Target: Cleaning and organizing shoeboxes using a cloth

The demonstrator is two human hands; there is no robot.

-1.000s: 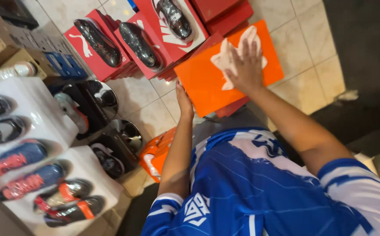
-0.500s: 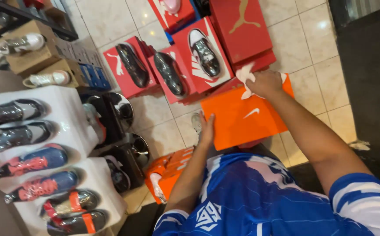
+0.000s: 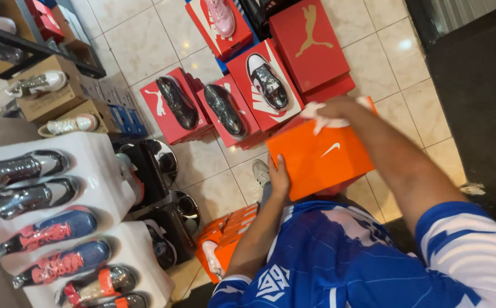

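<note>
While held across the person's lap, above the tiled floor (image 3: 139, 40), the orange shoe box (image 3: 322, 159) lies with its long axis running from the lower left to the upper right of the head view, lid side up.

Item, left hand (image 3: 277, 174): flat against the near left edge of the orange shoe box, fingers closed along that side and steadying it; it is the nearer hand to the body.

Item, right hand (image 3: 331, 109): over the far upper edge of the box, curled shut on a wad of white tissue paper (image 3: 316, 121) that rests on the lid close to the far corner. The forearm crosses the right end of the box.

Relation of note: the box sits between the two hands, one at each end of its short axis, the left at the near edge and the right at the far edge.

Surroundings, on the floor beyond the far edge of the box: three red shoe boxes, each carrying a single dark shoe (image 3: 176, 101), side by side, and a plain red box (image 3: 311, 48) just past the right hand. A pink shoe (image 3: 220, 16) on another red box lies farther off. Lower left, white blocks (image 3: 97, 188) carry a row of boots, grey, blue and orange. An open orange box (image 3: 228, 236) stands on the floor beside the left forearm.
</note>
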